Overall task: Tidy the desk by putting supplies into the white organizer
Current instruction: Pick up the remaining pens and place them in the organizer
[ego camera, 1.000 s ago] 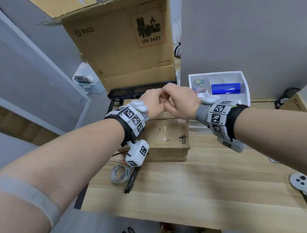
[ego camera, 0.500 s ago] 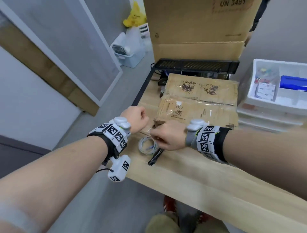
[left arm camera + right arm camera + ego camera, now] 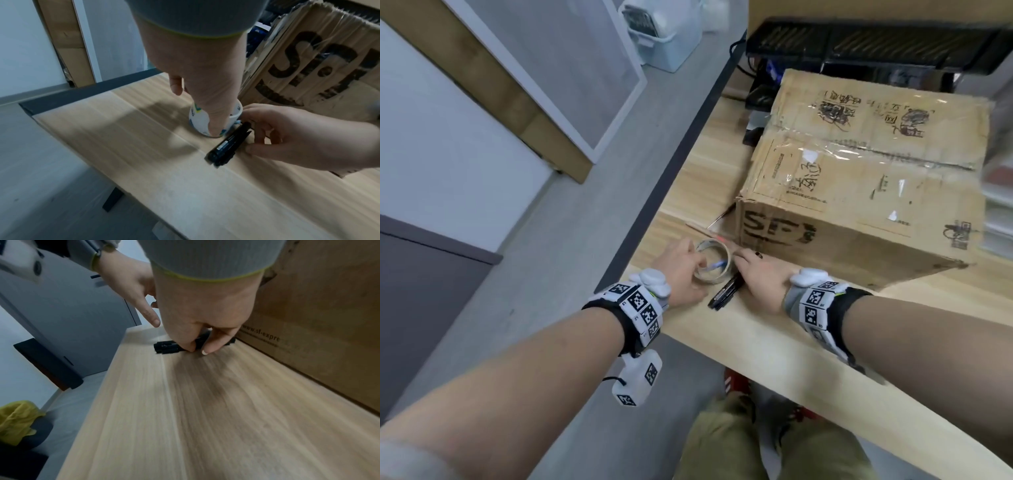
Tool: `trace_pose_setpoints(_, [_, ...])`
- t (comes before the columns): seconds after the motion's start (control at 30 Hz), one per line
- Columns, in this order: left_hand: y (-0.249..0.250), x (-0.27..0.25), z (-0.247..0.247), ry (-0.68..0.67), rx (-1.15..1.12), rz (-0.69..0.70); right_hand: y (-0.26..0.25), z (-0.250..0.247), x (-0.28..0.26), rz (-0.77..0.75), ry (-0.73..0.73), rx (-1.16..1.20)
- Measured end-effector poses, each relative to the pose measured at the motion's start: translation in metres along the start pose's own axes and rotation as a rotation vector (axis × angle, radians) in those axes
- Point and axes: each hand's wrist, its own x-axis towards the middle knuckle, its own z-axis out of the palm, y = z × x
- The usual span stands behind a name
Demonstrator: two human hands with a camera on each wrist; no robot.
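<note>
At the near left corner of the wooden surface, just in front of the large cardboard box, lie the supplies that the two hands are reaching for. The left hand is over the roll of tape; in the left wrist view one finger goes down inside the ring and the thumb stands outside it, so the hand seems to pinch the wall of the roll, though the grip is partly hidden. The right hand is just beside the roll, with curled fingers closing on the bundle of black pens; the fingertips touch the pens, which rest on the surface and are not lifted. The long axis of the pens runs diagonally, from the near edge of the surface toward the box, and their far end lies just beside the tape. The right hand is nearer to the pens and comes on them from the box side, across their length, which I judge a good direction for a pinch. The white organizer is not clearly in view at this moment; only blurred pale drawers appear at the right edge beyond the box. So the coming move probably needs a lift and a carry to the right, over or around the box.
</note>
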Motion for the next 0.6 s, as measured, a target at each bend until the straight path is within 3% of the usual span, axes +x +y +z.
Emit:
trace_pose_setpoints(0.13, [-0.001,0.006,0.007,0.001,0.05,0.067,-0.005,0.008,0.009,0.104,-0.019,0.0])
trace_pose_setpoints(0.27, [-0.007,0.008,0.003,-0.07,0.095,0.111,0.0,0.01,0.009,0.09,-0.007,0.038])
trace_pose_setpoints(0.47, [-0.01,0.007,-0.014,-0.127,0.212,0.109,0.01,-0.006,0.008,0.101,-0.1,0.08])
trace_pose_setpoints(0.6, [-0.003,0.007,-0.013,-0.261,0.266,0.109,0.013,-0.012,0.01,0.15,-0.204,0.008])
